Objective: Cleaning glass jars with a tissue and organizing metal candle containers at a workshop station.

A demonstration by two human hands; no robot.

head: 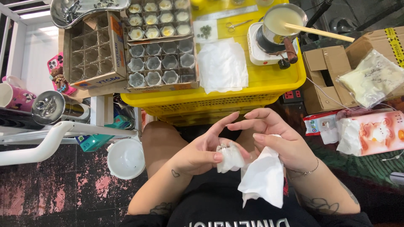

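My left hand (pixel 201 152) holds a small clear glass cup (pixel 225 150) over my lap, thumb and fingers wrapped around it. A white tissue (pixel 261 176) is bunched around the cup and hangs down from my right hand (pixel 275 136), which presses it against the cup. Both hands touch each other just in front of the yellow crate (pixel 219 103).
On the crate stand cardboard divider boxes (pixel 162 63) with several small glass cups, some filled with pale wax, a stack of tissues (pixel 222 65), scissors (pixel 235 25) and a pot of wax (pixel 280 23) with a wooden stick on a hotplate. Cardboard boxes, a tissue pack (pixel 374 132) right; white bucket (pixel 125 159) left.
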